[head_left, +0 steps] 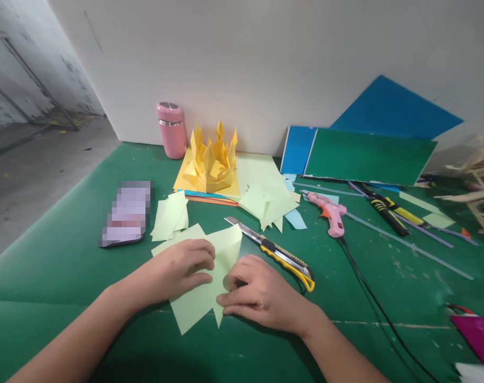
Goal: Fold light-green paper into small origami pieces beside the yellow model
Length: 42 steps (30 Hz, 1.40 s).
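On the table lie overlapping sheets of pale green paper (196, 308). My left hand (181, 268) rests on the left sheet, its fingers loosely curved and apart, with nothing gripped. A second pale green piece (226, 247) stands partly raised and bent on the right. My right hand (257, 295) pinches the lower right edge of that piece; its other fingers are curled in. Just beyond my right hand lies a yellow utility knife (285, 258) with its blade out, pointing to the upper left. Several loose pale green scraps (170, 215) lie beyond my left hand.
A yellow folded-paper crown (212, 170) sits on stacked coloured paper, beside a pink flask (172, 130). Farther right are a pink glue gun (327, 213) with a trailing cord, glue sticks and black-yellow pliers (389, 215). A phone (128, 213) lies left. Blue and green boards (369, 157) lean behind.
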### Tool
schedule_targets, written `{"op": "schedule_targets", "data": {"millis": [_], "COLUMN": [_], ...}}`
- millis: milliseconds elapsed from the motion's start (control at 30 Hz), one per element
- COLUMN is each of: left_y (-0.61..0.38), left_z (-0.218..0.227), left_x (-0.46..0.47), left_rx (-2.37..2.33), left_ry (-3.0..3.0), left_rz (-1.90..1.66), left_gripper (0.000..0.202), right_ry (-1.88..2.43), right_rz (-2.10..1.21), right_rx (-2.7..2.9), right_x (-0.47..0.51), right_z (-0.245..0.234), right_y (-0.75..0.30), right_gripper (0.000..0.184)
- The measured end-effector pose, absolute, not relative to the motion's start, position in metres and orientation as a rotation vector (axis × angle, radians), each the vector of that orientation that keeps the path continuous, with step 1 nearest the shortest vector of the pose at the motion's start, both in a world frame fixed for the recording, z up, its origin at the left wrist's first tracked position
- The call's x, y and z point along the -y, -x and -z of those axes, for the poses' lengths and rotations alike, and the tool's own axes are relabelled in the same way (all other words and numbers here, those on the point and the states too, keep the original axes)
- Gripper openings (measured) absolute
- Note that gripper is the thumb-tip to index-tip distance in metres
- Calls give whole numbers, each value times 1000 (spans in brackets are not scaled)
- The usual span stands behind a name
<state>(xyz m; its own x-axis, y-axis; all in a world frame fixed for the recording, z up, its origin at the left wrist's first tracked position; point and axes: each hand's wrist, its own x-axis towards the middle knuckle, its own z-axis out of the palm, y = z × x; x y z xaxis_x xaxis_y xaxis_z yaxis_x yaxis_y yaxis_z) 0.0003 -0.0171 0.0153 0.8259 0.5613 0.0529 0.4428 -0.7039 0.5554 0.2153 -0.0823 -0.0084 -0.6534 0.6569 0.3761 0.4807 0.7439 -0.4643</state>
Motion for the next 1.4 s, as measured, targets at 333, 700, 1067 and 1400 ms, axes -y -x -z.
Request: {"op": "schedule_targets", "data": {"millis": [333,700,1067,1400], "left_y": [2,8,4,3], "left_z": [-22,-17,-19,-16], "left_x": [17,17,16,16], "left_rx": [-868,-869,-891,-904], "left_ry": [-2362,-2365,-2368,-2364], "left_rz": [-244,-206,-231,-279], "left_gripper": [15,23,20,16], "right_ry": [790,785,820,817], "right_rz": [-438,-506,-551,-554], "right_rx": [2469,2492,2554,2573], "right_x": [81,81,81,80], "right_z": [3,4,0,0], "right_y": [-215,-218,-218,-218], "right_gripper": [19,17,19,20]}}
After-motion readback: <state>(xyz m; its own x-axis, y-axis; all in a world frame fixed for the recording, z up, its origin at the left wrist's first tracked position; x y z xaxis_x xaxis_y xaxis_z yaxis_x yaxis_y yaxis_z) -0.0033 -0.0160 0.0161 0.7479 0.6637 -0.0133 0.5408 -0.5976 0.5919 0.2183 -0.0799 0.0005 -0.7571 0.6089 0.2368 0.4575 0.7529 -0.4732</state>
